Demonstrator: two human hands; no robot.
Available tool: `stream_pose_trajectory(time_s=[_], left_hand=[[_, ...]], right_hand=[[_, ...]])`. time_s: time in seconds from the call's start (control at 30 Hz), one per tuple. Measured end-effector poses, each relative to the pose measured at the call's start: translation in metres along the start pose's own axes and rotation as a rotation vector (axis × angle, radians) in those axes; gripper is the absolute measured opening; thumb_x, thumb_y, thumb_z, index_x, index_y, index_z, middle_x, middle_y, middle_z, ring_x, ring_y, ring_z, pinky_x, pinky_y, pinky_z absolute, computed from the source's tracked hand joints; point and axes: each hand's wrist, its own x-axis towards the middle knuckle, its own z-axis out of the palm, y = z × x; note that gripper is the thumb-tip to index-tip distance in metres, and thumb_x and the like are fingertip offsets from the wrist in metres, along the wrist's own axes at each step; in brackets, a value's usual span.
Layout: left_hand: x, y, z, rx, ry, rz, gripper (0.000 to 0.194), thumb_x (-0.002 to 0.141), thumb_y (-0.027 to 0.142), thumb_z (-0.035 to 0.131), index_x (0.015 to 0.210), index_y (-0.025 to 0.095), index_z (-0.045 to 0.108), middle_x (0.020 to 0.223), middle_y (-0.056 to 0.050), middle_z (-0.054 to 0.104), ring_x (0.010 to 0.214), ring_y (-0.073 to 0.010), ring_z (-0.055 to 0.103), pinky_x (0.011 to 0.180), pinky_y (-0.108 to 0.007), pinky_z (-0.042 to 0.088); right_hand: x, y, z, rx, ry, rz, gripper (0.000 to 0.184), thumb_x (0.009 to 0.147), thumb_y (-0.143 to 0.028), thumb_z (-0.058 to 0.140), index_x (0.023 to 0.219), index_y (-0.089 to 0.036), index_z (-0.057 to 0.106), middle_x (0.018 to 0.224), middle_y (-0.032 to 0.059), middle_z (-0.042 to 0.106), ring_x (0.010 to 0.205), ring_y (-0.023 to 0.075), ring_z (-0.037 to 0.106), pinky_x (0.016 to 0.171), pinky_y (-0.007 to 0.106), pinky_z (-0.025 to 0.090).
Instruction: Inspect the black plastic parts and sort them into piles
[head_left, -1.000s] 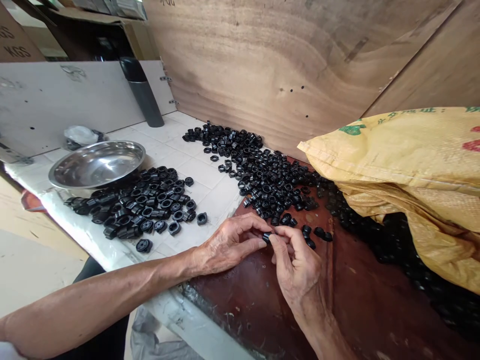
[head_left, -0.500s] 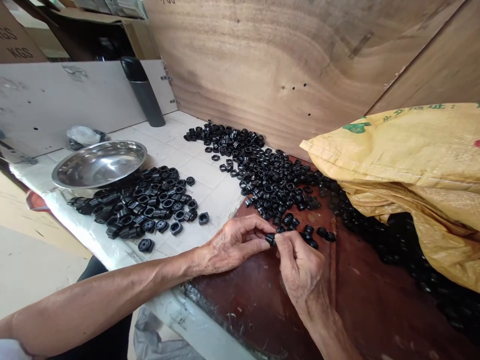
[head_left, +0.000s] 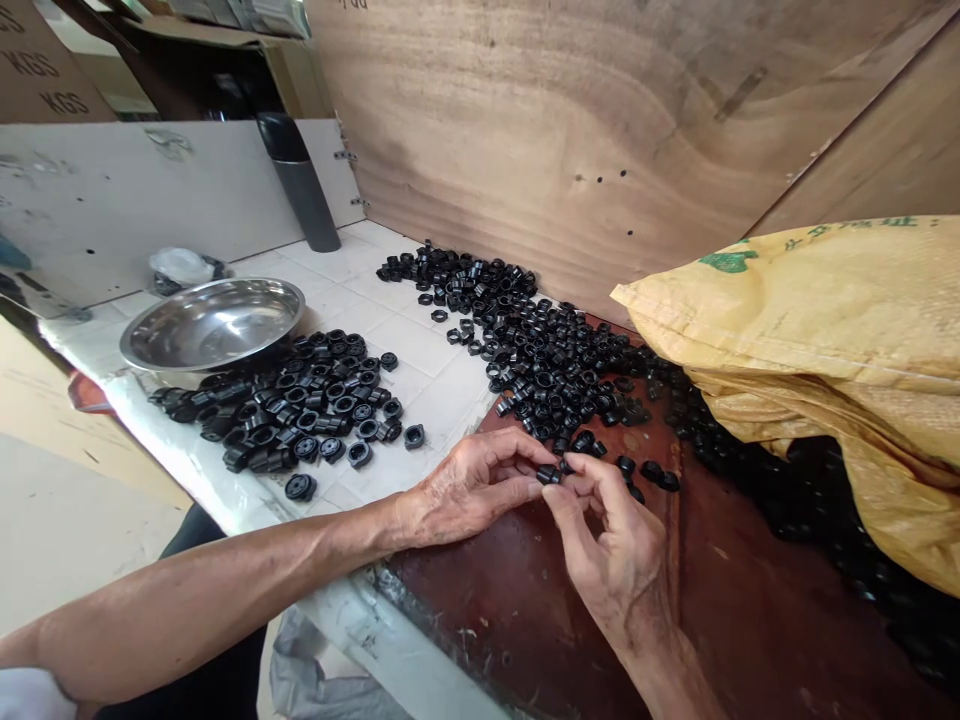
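Note:
Between the fingertips of my left hand (head_left: 480, 485) is a small black plastic fitting (head_left: 550, 474), pinched above the dark red board (head_left: 480, 610). My right hand (head_left: 611, 520) meets it from the other side, thumb and forefinger closed around the fitting's right end. Just beyond the fingers lies a heap of black plastic rings (head_left: 540, 370). To the left, a second pile of black fittings (head_left: 300, 405) rests on the white tabletop (head_left: 382, 310); some show slotted round ends.
A shiny steel bowl (head_left: 214, 330) stands behind the left pile. Farther back are a grey flask (head_left: 304, 190) and a plywood panel (head_left: 570, 120). On the right, a yellow woven sack (head_left: 810, 330) spreads over more black parts.
The right hand's thumb and forefinger have shifted their hold around the fitting and opened a little wider. The left hand keeps its pinch. The whole view has moved slightly.

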Motion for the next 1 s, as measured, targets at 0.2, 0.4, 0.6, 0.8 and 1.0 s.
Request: stream_pose_trajectory(time_s=[0.2, 0.4, 0.6, 0.8, 1.0], left_hand=[[0.0007, 0.0003, -0.0002, -0.022, 0.013, -0.020, 0.029, 0.089, 0.032, 0.073, 0.110, 0.012, 0.069, 0.105, -0.011, 0.069, 0.096, -0.0206, 0.068, 0.090, -0.037, 0.054], [-0.0002, -0.0016, -0.0014, -0.001, 0.018, -0.021, 0.028, 0.089, 0.030, 0.071, 0.111, 0.013, 0.069, 0.104, -0.010, 0.070, 0.093, -0.0190, 0.067, 0.087, -0.035, 0.054], [-0.0003, -0.0025, -0.0019, 0.024, 0.010, -0.004, 0.029, 0.090, 0.032, 0.070, 0.112, 0.013, 0.069, 0.106, -0.011, 0.070, 0.095, -0.0207, 0.068, 0.087, -0.035, 0.054], [0.0015, -0.0011, -0.0018, -0.063, 0.015, -0.048, 0.030, 0.088, 0.032, 0.074, 0.110, 0.013, 0.068, 0.097, -0.008, 0.070, 0.090, -0.0184, 0.068, 0.086, -0.034, 0.054], [0.0017, -0.0023, -0.0034, 0.011, 0.033, 0.024, 0.025, 0.088, 0.032, 0.072, 0.105, 0.014, 0.067, 0.098, -0.009, 0.070, 0.089, -0.0189, 0.069, 0.085, -0.035, 0.055]], right_hand=[[0.0023, -0.0034, -0.0028, -0.010, -0.010, -0.014, 0.022, 0.100, -0.029, 0.056, 0.086, -0.020, 0.071, 0.073, 0.0032, 0.073, 0.063, 0.0152, 0.069, 0.064, 0.022, 0.054], [0.0012, -0.0032, -0.0047, -0.078, -0.043, -0.011, 0.031, 0.099, -0.032, 0.057, 0.072, -0.020, 0.067, 0.063, 0.0015, 0.066, 0.054, 0.0127, 0.062, 0.057, 0.021, 0.049], [-0.0002, -0.0054, -0.0046, -0.027, -0.038, -0.008, 0.017, 0.098, -0.030, 0.059, 0.101, -0.018, 0.071, 0.079, 0.0046, 0.074, 0.067, 0.0161, 0.070, 0.066, 0.023, 0.056], [0.0046, -0.0079, -0.0048, 0.017, 0.002, -0.045, 0.017, 0.096, -0.026, 0.060, 0.104, -0.018, 0.071, 0.091, 0.0082, 0.075, 0.079, 0.0185, 0.073, 0.073, 0.026, 0.058], [-0.0028, -0.0074, 0.0012, 0.213, -0.080, 0.371, 0.019, 0.093, -0.038, 0.064, 0.096, -0.020, 0.071, 0.070, 0.0020, 0.073, 0.057, 0.0159, 0.068, 0.060, 0.024, 0.056]])
